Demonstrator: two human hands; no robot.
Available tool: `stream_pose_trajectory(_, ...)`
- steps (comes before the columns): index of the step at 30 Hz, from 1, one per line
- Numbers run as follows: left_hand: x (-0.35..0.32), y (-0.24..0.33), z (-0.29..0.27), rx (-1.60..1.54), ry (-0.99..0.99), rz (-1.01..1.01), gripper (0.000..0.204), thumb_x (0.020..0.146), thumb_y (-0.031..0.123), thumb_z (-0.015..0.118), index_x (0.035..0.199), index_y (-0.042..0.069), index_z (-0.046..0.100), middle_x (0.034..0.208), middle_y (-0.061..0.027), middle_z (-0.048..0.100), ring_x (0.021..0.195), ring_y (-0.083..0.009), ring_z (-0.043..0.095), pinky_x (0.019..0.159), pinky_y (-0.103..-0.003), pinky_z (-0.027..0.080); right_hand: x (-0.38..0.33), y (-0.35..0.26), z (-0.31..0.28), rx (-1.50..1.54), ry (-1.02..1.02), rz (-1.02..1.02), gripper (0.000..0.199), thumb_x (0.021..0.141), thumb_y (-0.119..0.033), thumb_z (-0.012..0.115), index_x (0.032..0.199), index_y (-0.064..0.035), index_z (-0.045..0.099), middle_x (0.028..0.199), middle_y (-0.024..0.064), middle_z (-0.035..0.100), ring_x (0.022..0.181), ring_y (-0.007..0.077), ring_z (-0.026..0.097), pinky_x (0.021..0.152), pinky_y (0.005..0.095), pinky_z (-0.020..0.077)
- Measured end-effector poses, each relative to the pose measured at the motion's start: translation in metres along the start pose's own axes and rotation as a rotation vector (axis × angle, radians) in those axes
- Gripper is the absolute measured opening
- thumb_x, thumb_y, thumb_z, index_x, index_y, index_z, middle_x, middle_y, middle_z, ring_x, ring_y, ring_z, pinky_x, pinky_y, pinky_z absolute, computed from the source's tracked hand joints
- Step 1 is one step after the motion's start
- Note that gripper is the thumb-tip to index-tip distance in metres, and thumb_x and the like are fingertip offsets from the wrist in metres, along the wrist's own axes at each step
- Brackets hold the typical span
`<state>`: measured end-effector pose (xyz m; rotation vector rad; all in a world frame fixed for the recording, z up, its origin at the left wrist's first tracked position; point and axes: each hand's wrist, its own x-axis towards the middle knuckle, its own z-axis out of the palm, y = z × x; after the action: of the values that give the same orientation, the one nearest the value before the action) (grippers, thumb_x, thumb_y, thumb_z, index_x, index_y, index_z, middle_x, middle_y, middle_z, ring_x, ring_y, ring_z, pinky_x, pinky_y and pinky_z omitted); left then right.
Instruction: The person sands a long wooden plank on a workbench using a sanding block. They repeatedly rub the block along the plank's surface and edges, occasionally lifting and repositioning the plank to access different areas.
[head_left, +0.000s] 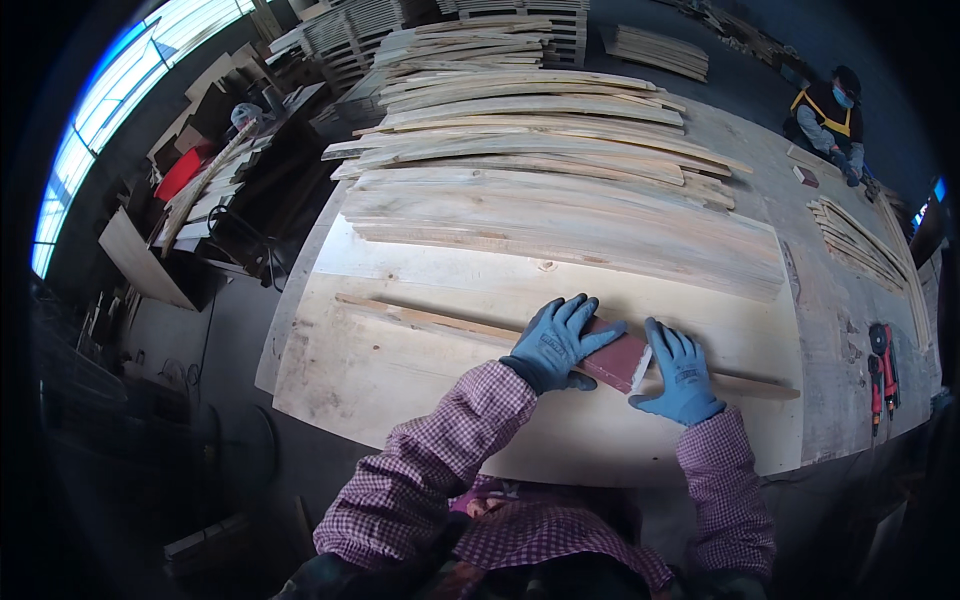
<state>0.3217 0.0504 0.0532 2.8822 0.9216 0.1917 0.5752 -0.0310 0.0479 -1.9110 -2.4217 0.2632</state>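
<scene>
Fingers of the left hand (553, 343) spread flat over a dark red sanding block (618, 358), pressing it down; the right hand (681, 373), fingers together and extended, steadies the block's right end. The block sits on a thin wooden strip (440, 322) lying across the pale board (400, 380), running from ten o'clock to four o'clock. Sanding well likely means even pressure and strokes along the strip. Stacked slats (540, 150) lie at twelve o'clock; another person (828, 115) works at two o'clock.
</scene>
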Motion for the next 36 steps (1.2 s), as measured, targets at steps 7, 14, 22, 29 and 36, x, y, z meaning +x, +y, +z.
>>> stream_pose_trajectory(7,0.028,0.022,-0.01,0.025,-0.1,0.074,0.092,0.068,0.065,0.075,0.143,0.021,0.046,0.144,-0.019,0.043,0.135,-0.0379,0.039,0.119,-0.055,0.019,-0.043,0.11,0.056,-0.068,0.249,0.132,0.051,0.065,-0.051,0.083,0.097,-0.0124,0.074,0.096,0.0072,0.069,0.092,0.0291,0.064,0.085,0.0453,0.0503)
stream_pose_trajectory(14,0.073,0.102,0.042,-0.017,-0.08,-0.06,0.091,0.074,0.067,0.07,0.148,0.023,0.04,0.137,-0.0208,0.046,0.129,-0.0385,0.042,0.11,-0.065,0.023,-0.037,0.099,0.055,0.046,0.274,0.132,0.038,0.064,-0.041,0.085,0.087,-0.0129,0.072,0.09,0.0086,0.067,0.087,0.0311,0.063,0.079,0.0445,0.0505)
stream_pose_trajectory(22,0.013,0.023,0.025,-0.038,0.244,-0.237,0.102,0.071,0.066,0.072,0.149,0.01,0.038,0.128,-0.0168,0.051,0.118,-0.0347,0.048,0.108,-0.056,0.03,-0.041,0.106,0.053,0.033,0.263,0.151,0.041,0.064,-0.039,0.086,0.092,-0.0131,0.073,0.089,0.0076,0.066,0.084,0.0311,0.064,0.077,0.0445,0.0512)
stream_pose_trajectory(29,-0.136,-0.174,-0.039,0.283,0.124,-0.865,0.087,0.083,0.058,0.068,0.15,0.013,0.036,0.132,-0.0177,0.057,0.116,-0.0383,0.056,0.1,-0.05,0.043,-0.044,0.1,0.053,-0.029,0.231,0.196,0.041,0.065,-0.044,0.085,0.091,-0.0145,0.073,0.088,0.0038,0.065,0.085,0.0265,0.063,0.079,0.041,0.0496)
stream_pose_trajectory(36,-0.012,-0.023,0.011,0.135,0.236,-0.345,0.095,0.074,0.06,0.073,0.146,0.005,0.04,0.123,-0.0151,0.055,0.112,-0.0344,0.051,0.101,-0.052,0.036,-0.045,0.097,0.05,-0.085,0.232,0.215,0.04,0.064,-0.047,0.084,0.088,-0.017,0.074,0.085,0.0025,0.064,0.085,0.0249,0.063,0.078,0.0415,0.0507)
